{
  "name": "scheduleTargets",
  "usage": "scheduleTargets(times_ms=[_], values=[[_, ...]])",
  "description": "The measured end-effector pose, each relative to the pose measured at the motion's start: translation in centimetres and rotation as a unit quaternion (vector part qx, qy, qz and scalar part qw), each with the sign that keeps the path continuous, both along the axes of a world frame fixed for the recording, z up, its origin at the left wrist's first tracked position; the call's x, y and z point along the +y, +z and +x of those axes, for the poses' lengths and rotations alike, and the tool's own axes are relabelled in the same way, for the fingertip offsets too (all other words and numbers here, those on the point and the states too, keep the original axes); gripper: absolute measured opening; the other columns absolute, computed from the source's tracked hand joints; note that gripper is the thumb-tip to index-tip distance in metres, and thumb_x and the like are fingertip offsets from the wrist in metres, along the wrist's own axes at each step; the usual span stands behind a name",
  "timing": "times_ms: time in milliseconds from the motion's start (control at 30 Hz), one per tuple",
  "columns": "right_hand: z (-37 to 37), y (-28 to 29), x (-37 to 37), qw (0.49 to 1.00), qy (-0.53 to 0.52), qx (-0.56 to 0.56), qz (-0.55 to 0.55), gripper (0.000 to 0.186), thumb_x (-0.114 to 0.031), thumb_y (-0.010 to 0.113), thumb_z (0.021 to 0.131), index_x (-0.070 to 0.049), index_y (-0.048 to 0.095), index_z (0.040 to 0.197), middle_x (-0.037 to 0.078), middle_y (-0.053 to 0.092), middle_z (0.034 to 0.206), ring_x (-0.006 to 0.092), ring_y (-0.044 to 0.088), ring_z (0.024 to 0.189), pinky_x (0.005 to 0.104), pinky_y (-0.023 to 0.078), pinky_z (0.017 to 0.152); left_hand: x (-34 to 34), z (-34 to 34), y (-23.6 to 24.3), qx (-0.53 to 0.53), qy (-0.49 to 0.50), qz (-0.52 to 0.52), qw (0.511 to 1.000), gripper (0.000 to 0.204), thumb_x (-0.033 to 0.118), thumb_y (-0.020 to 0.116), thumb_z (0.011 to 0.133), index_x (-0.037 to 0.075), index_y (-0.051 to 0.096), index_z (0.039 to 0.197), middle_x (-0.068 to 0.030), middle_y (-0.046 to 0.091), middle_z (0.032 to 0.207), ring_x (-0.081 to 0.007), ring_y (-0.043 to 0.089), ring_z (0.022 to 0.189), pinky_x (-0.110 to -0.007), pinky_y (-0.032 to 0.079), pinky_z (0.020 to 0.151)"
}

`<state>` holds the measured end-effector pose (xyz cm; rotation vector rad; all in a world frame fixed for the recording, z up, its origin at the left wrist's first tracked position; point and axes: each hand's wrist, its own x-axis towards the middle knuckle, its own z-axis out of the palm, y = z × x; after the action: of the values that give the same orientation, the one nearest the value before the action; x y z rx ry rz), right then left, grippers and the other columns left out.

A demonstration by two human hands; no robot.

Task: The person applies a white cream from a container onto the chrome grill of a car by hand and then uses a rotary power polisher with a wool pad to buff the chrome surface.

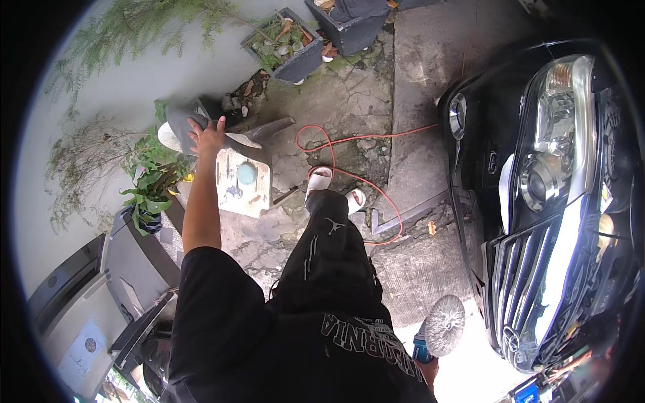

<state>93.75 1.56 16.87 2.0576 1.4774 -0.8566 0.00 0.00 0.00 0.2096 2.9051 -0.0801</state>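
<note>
My left arm stretches forward, and my left hand (207, 136) lies with fingers spread on a dark grey piece (180, 122); its kind is unclear. A white rounded thing (169, 138) shows beside that piece. Just below the hand stands a low, stained whitish stool or stand (230, 191) with a round pale green thing (247, 172) on it. Down at my right side, my right hand (428, 371) is closed round a teal power polisher (420, 348). The polisher's round grey fluffy pad (445, 325) points away from me. My shirt hides part of the right arm.
A black car front (531, 269) with a large headlight (554, 127) fills the right. An orange-red cord (376, 136) loops over the cracked ground by my white slippers (320, 178). Dark planters (295, 60) stand ahead, a leafy plant (151, 181) and grey chair-like furniture (127, 262) at left.
</note>
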Motion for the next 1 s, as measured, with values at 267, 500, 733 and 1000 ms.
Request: scheduleTargets(times_ms=[267, 500, 733, 1000], values=[[-9.7, -3.3, -0.9, 0.999, -0.002, 0.045, 0.028, 0.097, -0.047, 0.090, 0.047, 0.001, 0.052, 0.122, 0.021, 0.065, 0.111, 0.0371, 0.063, 0.104, 0.0445, 0.049, 0.090, -3.5, -3.0, 1.1, -0.025, -0.214, -0.039, 0.976, 0.039, 0.009, 0.052, 0.091, 0.014, 0.060, 0.128, -0.0102, 0.054, 0.139, -0.0363, 0.035, 0.140, -0.043, 0.040, 0.109], [-25.5, -1.6, 10.5, 0.996, 0.084, 0.035, 0.006, 0.069, -0.042, 0.077, 0.064, -0.001, 0.054, 0.114, 0.023, 0.066, 0.105, 0.0422, 0.064, 0.097, 0.0483, 0.053, 0.084, -2.3, 1.4, -0.2, -0.028, -0.081, -0.112, 0.990, 0.050, 0.045, 0.052, 0.095, 0.026, 0.049, 0.141, 0.0063, 0.039, 0.152, -0.0313, 0.026, 0.145, -0.077, 0.029, 0.098], [-37.2, -2.8, 19.9, 0.969, 0.123, 0.189, 0.098, 0.066, -0.031, 0.073, 0.065, -0.009, 0.051, 0.124, 0.024, 0.067, 0.102, 0.0430, 0.064, 0.094, 0.0489, 0.052, 0.082, 4.2, 0.8, 0.5, 0.095, -0.138, 0.050, 0.985, 0.064, 0.065, 0.039, 0.094, 0.020, 0.055, 0.136, -0.0125, 0.040, 0.151, -0.0306, 0.033, 0.141, -0.067, 0.028, 0.106], [-50.1, 5.7, 28.3, 0.859, 0.119, 0.462, 0.186, 0.074, -0.038, 0.083, 0.054, -0.004, 0.059, 0.114, 0.017, 0.069, 0.100, 0.0358, 0.065, 0.095, 0.0425, 0.050, 0.086, 23.4, 16.0, 9.4, -0.827, -0.068, 0.409, 0.380, 0.099, 0.074, 0.051, 0.083, 0.008, 0.024, 0.151, -0.0141, 0.040, 0.149, -0.0324, 0.038, 0.137, -0.054, 0.026, 0.112]])
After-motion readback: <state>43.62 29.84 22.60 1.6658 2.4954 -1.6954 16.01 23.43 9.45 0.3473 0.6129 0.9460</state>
